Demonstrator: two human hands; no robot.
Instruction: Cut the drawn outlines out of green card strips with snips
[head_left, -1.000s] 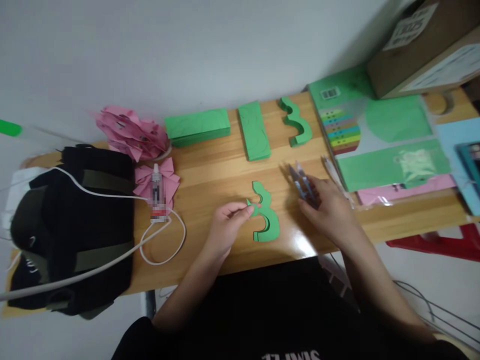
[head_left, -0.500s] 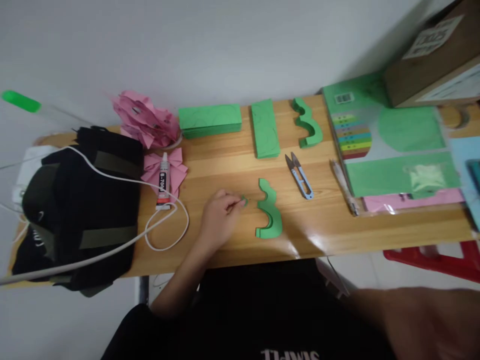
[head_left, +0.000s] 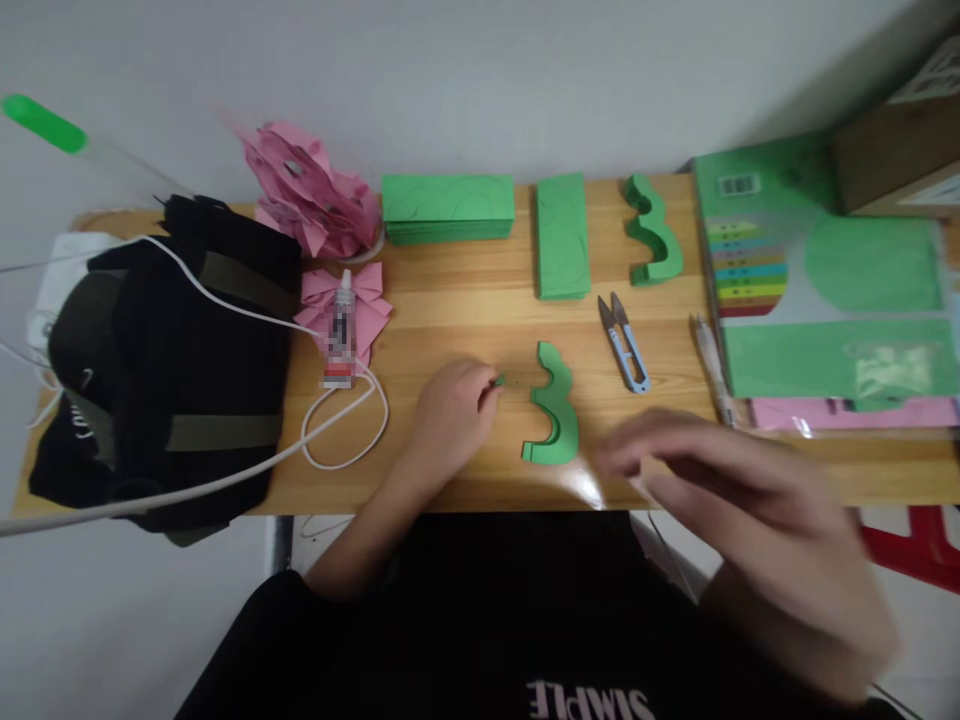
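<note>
My left hand (head_left: 457, 410) rests on the wooden table with its fingers pinched on a tiny green paper scrap (head_left: 499, 381). Just right of it lies a stack of curvy green paper cut-outs (head_left: 564, 430), scalloped along one side. My right hand (head_left: 742, 490) is over the table's front edge, blurred, fingers apart and nothing seen in them. Thread snips (head_left: 624, 345) with a pale blue handle lie behind the cut-outs. Farther back are a second curvy green stack (head_left: 660, 240), an upright green paper stack (head_left: 561, 240) and a wide green paper stack (head_left: 448, 205).
A black bag (head_left: 187, 400) with a white cable (head_left: 330, 430) takes up the left. A glue tube (head_left: 340, 335) lies on a pink paper bow (head_left: 367, 300). To the right are a pen (head_left: 711, 365), a green paper pack (head_left: 772, 355) and a cardboard box (head_left: 885, 160).
My right hand has come up from the lower right to above the table's front edge. My left hand stays by the cut-outs, still pinching. The view has shifted slightly.
</note>
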